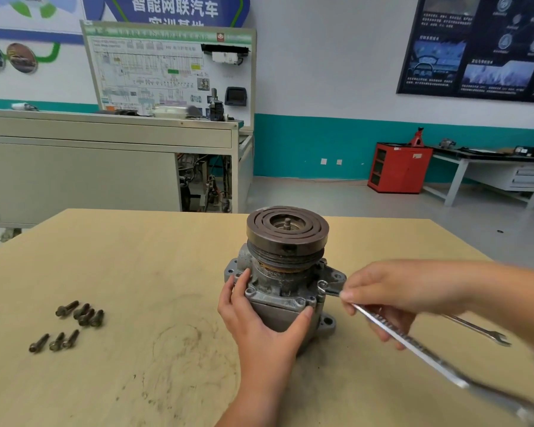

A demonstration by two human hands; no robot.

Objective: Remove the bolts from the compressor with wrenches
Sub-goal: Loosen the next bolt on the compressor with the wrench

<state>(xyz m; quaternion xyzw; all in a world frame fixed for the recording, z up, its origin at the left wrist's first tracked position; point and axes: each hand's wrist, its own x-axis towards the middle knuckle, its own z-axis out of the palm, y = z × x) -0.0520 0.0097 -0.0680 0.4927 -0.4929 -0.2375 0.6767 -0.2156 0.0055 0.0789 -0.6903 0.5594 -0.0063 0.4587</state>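
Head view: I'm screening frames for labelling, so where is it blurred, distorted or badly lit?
In the head view the compressor and the loose bolts are sharp; the wrench in the right hand smears toward the lower right corner; the wide lens tilts and bends background lines near the borders; light is even, shadows are soft, and only the wrench glints.

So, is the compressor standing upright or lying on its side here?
Upright. The compressor stands on end on the table, clutch pulley facing up; the left hand grips its body.
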